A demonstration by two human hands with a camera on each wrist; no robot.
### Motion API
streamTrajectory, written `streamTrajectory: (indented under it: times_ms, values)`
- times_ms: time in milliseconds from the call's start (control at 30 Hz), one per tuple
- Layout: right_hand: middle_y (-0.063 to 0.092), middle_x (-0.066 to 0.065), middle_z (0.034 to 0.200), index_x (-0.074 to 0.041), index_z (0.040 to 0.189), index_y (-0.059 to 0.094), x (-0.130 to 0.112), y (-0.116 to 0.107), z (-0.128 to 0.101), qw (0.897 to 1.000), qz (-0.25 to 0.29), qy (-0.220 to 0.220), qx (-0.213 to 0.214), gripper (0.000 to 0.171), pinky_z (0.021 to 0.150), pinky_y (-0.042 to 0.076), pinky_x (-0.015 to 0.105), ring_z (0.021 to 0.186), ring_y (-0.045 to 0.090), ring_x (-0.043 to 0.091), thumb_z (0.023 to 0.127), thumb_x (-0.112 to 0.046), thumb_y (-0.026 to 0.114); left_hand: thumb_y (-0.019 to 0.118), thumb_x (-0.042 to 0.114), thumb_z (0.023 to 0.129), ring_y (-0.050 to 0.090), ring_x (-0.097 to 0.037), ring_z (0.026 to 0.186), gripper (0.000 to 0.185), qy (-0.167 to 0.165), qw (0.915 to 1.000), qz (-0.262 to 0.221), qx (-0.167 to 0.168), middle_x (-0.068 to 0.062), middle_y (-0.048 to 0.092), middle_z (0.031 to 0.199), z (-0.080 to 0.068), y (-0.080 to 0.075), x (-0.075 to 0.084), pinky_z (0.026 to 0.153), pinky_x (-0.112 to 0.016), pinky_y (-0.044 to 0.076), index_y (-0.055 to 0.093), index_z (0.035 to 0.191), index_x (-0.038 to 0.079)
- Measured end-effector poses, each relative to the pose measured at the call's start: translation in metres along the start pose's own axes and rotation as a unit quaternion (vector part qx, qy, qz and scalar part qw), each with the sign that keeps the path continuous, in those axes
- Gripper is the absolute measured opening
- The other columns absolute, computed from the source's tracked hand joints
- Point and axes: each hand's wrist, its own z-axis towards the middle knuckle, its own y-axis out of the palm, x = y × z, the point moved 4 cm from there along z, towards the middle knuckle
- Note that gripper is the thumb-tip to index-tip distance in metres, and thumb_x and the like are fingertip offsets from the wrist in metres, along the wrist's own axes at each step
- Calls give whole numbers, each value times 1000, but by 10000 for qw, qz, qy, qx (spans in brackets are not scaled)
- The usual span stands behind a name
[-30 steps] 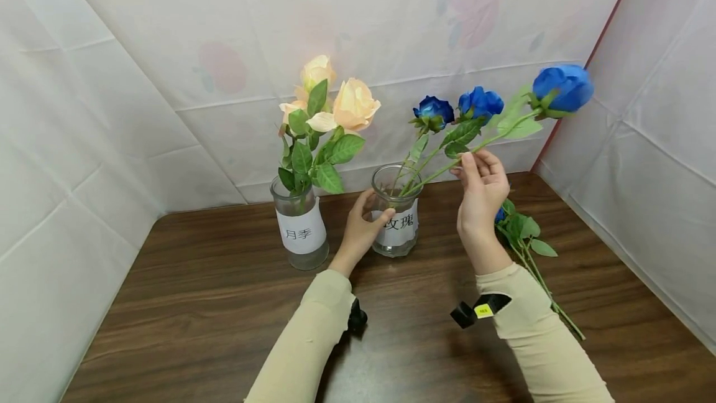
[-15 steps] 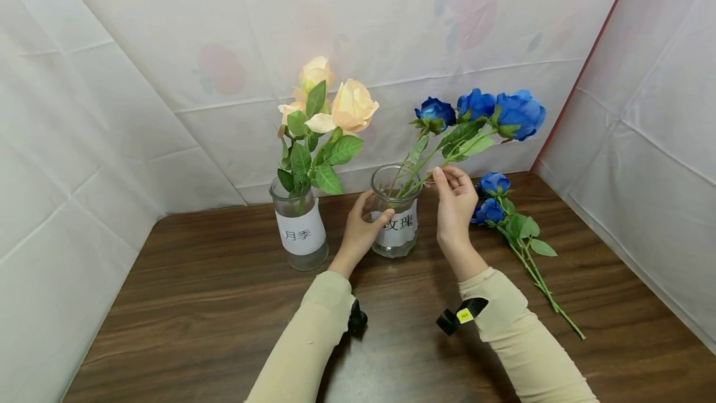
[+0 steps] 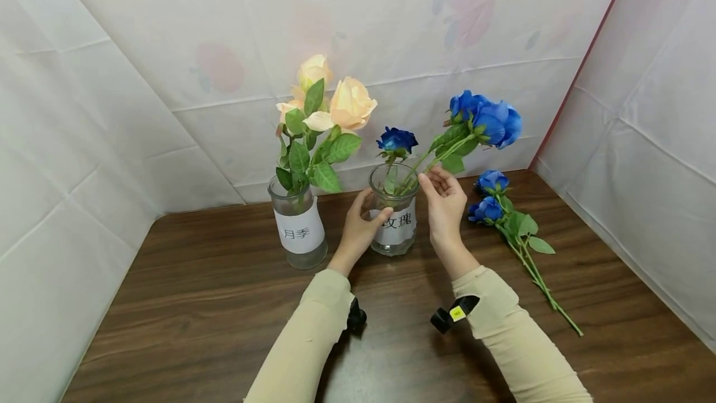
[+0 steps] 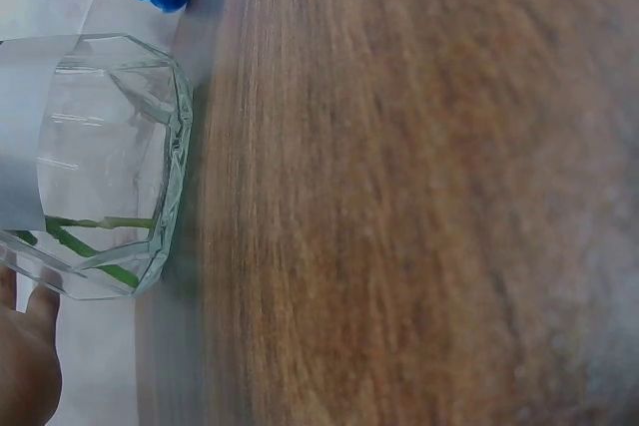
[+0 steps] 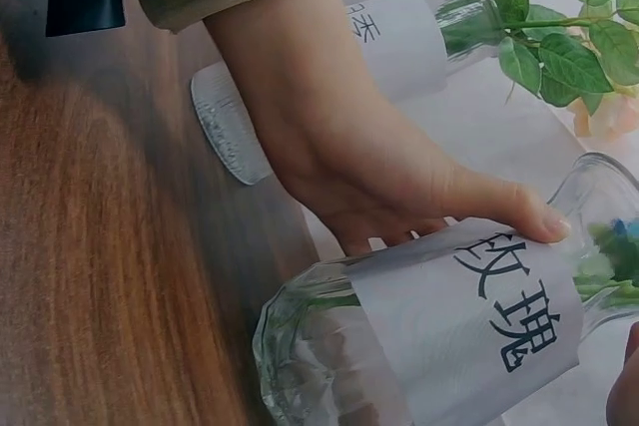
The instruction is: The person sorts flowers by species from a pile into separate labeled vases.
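Note:
My left hand (image 3: 358,229) holds a clear glass vase (image 3: 393,238) from its left side, thumb over the white label and fingers going behind. In the right wrist view, the left thumb (image 5: 519,209) lies along this labelled vase. Several blue roses lean out of it: a darker one (image 3: 397,140) at the left, others (image 3: 496,123) bunched to the right. At the rim's right side my right hand (image 3: 447,201) pinches a blue rose's green stem between thumb and finger. Stem ends (image 4: 100,246) show through the glass in the left wrist view.
Left of the hands stands a second labelled glass vase (image 3: 302,260) with peach roses (image 3: 352,104). Two more blue roses (image 3: 485,209) lie on the brown wooden table (image 3: 212,322) at the right. White patterned cloth (image 3: 168,30) walls the back and sides.
My right hand has come down and left to the vase's rim, lowering its rose into the vase. The darker rose has swung left, and the other blooms now overlap. My left hand stays put.

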Motion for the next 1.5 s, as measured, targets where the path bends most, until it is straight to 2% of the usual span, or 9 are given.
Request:
streamTrajectory:
  times_ms: [267,467,733,1000,1133,1233,1367,1500]
  values:
    - [65,5,99,8,118,64,2,-9,-9,9999,31,-2,-157,29,86,53,26,94,61,17,91,-2,71,73,31,92,46,-27,130,65,2,10000,-3,30,-10,51,140,-2,0,-2,108,-48,38,44,147,12]
    - [67,2,94,9,118,64,2,-28,-21,9995,47,276,-129,30,81,56,26,87,64,16,90,-1,71,73,30,92,48,-25,128,63,-8,10000,-73,17,-9,52,139,-2,2,-4,107,-47,39,45,147,14]
    - [69,3,93,12,116,62,-9,-55,-27,9988,-14,351,-329,27,77,56,27,82,65,17,93,-1,68,73,29,92,48,-26,128,63,69,9999,-67,47,-10,53,139,-2,1,-3,107,-48,39,46,146,12]
    - [70,3,95,1,111,68,-16,-89,-25,9953,-316,750,-515,18,77,56,26,84,66,17,94,-1,66,73,30,92,46,-28,130,64,36,9999,-104,92,-12,51,141,-2,1,-3,108,-49,37,45,147,12]
    - [70,1,93,-5,108,71,-17,-114,-23,9934,-493,877,-558,16,75,56,22,80,67,12,94,0,66,71,25,94,45,-32,131,61,-16,9999,-116,6,-17,49,142,-12,-3,22,109,-50,37,45,147,8]
    - [71,-3,91,-12,105,72,-17,-134,-21,9906,-751,962,-615,16,73,55,19,78,67,8,94,-2,67,71,21,94,44,-34,132,61,-81,9998,-139,-64,-19,48,143,-12,-3,24,108,-50,37,44,147,7]
    - [70,-10,93,-15,107,72,-19,-160,-17,9830,-1269,1133,-692,16,73,54,17,79,66,5,93,-6,69,73,25,92,43,-32,134,66,-64,9998,-186,-38,-16,47,146,0,1,-2,108,-52,37,42,149,11]
    - [68,-14,91,-19,106,71,-21,-183,-12,9733,-1789,1250,-710,17,71,54,15,80,66,4,93,-9,70,73,27,92,43,-30,134,65,-26,9998,-201,-9,-14,47,146,0,1,-4,109,-52,36,43,149,14]
